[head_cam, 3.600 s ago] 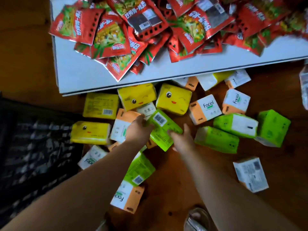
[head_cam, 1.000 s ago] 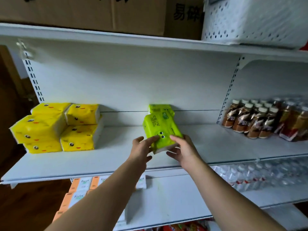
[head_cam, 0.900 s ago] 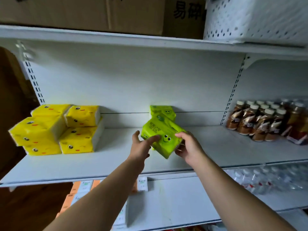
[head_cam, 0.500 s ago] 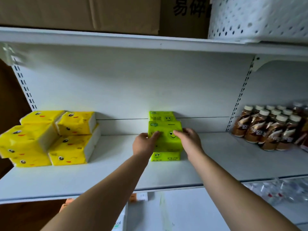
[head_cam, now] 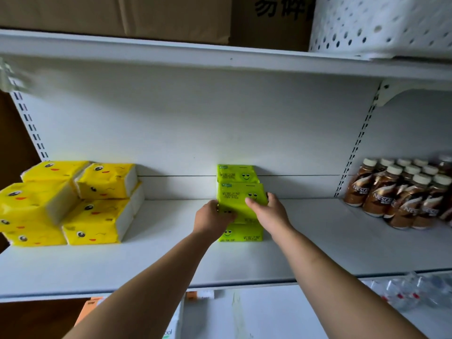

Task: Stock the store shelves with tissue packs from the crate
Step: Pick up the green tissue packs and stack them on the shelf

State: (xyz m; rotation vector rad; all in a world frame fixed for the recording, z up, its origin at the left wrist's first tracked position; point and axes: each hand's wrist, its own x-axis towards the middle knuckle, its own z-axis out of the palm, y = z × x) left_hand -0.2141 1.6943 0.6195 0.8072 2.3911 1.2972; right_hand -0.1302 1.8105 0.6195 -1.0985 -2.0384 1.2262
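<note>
A white shelf (head_cam: 318, 253) bears yellow packs (head_cam: 97, 216) at left and bottles (head_cam: 401, 199) at right; mid-shelf, a green pack (head_cam: 238, 196) sits atop a lower pack (head_cam: 242, 234), a rear pack (head_cam: 234, 173) behind; left hand (head_cam: 211, 216) and right hand (head_cam: 270, 214) grasp its ends, fingers curled round it.

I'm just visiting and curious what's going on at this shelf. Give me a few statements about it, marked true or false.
1. The left hand and right hand hold a green tissue pack. True.
2. That pack sits directly on the shelf. False: a lower green pack lies beneath it.
3. Brown coffee bottles stand at the shelf's right end. True.
4. The yellow tissue packs lie right of the green ones. False: they lie to the left.
</note>
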